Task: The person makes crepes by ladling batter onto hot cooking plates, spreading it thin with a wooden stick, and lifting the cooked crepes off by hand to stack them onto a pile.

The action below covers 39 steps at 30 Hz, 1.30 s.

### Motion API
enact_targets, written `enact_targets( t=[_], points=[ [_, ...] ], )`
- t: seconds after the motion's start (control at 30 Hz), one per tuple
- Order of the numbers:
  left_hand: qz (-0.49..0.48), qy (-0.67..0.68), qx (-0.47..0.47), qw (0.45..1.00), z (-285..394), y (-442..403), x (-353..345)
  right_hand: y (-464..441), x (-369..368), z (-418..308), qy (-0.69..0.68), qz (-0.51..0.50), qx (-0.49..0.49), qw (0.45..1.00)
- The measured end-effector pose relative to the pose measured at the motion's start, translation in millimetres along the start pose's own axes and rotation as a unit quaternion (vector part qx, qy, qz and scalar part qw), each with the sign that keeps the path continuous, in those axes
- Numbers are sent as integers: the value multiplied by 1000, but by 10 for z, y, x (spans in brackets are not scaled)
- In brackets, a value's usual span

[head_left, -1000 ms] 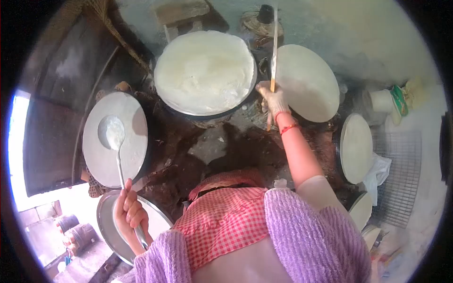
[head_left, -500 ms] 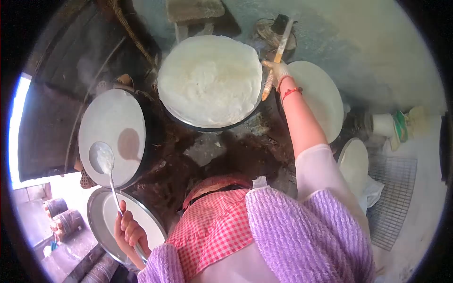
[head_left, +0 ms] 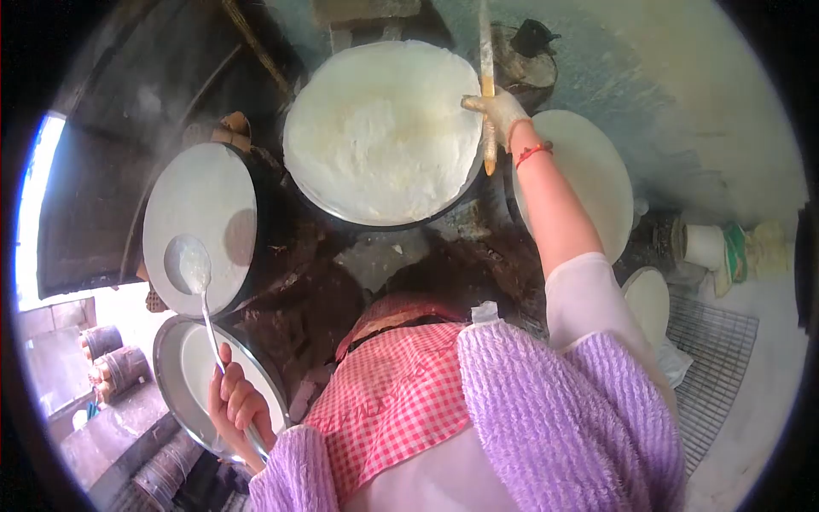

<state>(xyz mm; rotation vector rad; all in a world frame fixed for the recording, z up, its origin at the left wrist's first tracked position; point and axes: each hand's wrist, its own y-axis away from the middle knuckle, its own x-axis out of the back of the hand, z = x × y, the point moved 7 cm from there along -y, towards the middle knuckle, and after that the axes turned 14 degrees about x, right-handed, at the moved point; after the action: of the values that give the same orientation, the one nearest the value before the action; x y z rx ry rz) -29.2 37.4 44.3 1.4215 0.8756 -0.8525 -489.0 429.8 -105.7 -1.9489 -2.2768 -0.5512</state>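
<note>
My left hand (head_left: pixel 241 405) is closed around the long metal handle of a ladle (head_left: pixel 197 266). White wet batter coats the ladle's bowl, which is over the pale round surface (head_left: pixel 205 196) at the left. My right hand (head_left: pixel 502 113) grips a long thin wooden stick (head_left: pixel 487 60) at the right rim of the middle pan. The stick points away from me, its far half whitened. A large white sheet of batter (head_left: pixel 384 136) covers the middle round pan, slightly wrinkled near its front. My right fingertips are close to the sheet's right edge; contact cannot be told.
Below the left round stands a wide metal basin (head_left: pixel 177 375) with whitish contents. Another pale round surface (head_left: pixel 589 179) lies behind my right forearm. A wire rack (head_left: pixel 712 363) is at the far right. A dark pot (head_left: pixel 533 38) sits at the back. Steam hangs around.
My right hand has turned the stick more upright, its far end swinging left and away. The ladle stays over the left round. The view has shifted slightly.
</note>
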Motion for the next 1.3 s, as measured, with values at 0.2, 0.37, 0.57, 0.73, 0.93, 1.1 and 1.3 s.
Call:
enact_targets(
  t=[0.2,0.37,0.57,0.73,0.93,1.1,1.3],
  points=[
    [-23,-6,12,1000,41,27,-40,359,30,-578,49,60,47,996],
    [-20,-18,12,1000,133,119,30,758,-12,-1136,119,96,126,980],
    [-11,-54,10,998,336,189,159,962,36,-1452,118,134,132,975],
    [51,-158,12,986,443,207,203,1461,220,-1853,131,161,181,961],
    [61,-236,217,945,398,-234,319,3039,858,-1557,123,276,78,950],
    [26,-326,425,844,-191,-949,535,5014,1644,-1036,101,388,63,914],
    [4,-356,600,716,-2099,-768,290,7690,2338,-504,113,539,-44,833]
  ],
)
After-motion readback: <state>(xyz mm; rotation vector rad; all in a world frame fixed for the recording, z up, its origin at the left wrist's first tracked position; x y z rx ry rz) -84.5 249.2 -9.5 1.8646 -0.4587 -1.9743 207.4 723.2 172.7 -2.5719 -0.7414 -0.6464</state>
